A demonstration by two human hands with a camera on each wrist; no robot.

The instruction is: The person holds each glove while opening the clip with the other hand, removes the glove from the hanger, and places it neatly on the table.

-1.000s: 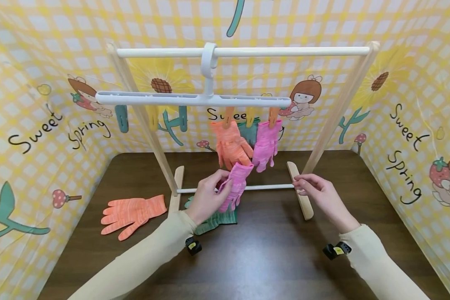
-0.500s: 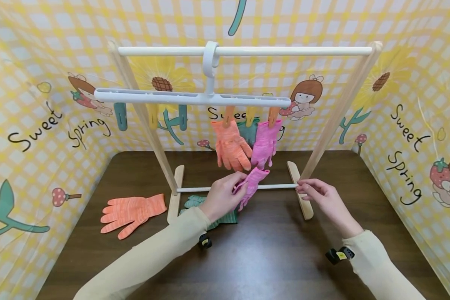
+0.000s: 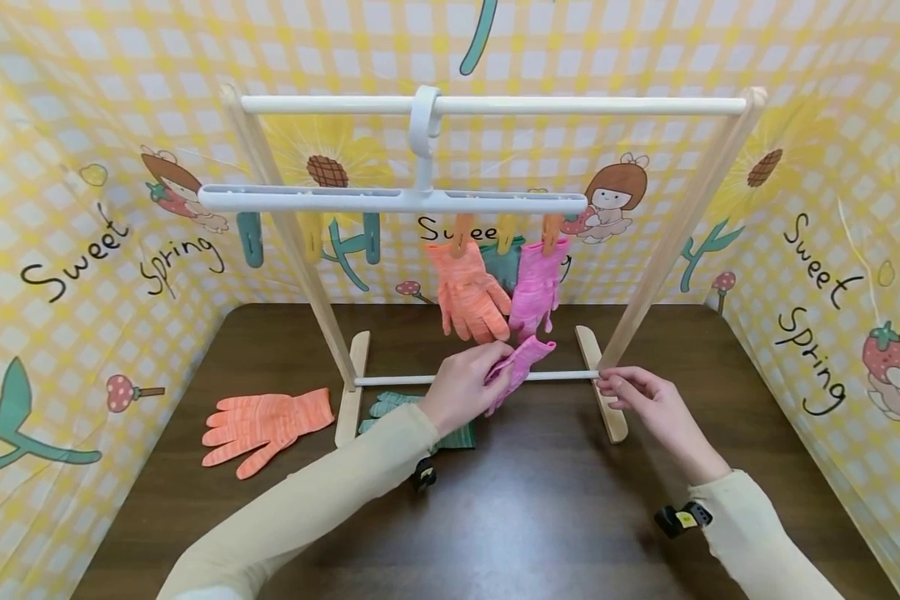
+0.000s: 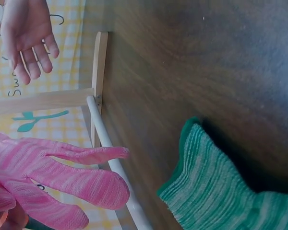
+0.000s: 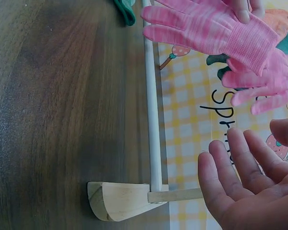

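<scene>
In the head view my left hand (image 3: 468, 385) pinches a pink glove (image 3: 527, 360) near its middle, with the cuff pointing up and right. That pink glove (image 5: 197, 26) also shows in the right wrist view, its fingers spread to the left. My right hand (image 3: 656, 410) is raised by the rack's right foot, holding nothing; the right wrist view shows the same hand (image 5: 254, 182) with palm up and fingers loosely bent. Just above the held glove, an orange glove (image 3: 468, 292), a second pink glove (image 3: 536, 283) and a green glove (image 3: 502, 265) hang from clips on a white hanger (image 3: 307, 198).
The hanger hooks over the white top bar (image 3: 585, 106) of a wooden rack. Its left side carries several unused clips, one of them green (image 3: 250, 239). On the table (image 3: 540, 517) lie an orange glove (image 3: 266, 427) at left and a green glove (image 3: 457, 437) under my left forearm.
My left hand has moved right with the pink glove, whose cuff now tilts further right. My right hand has shifted slightly right and down.
</scene>
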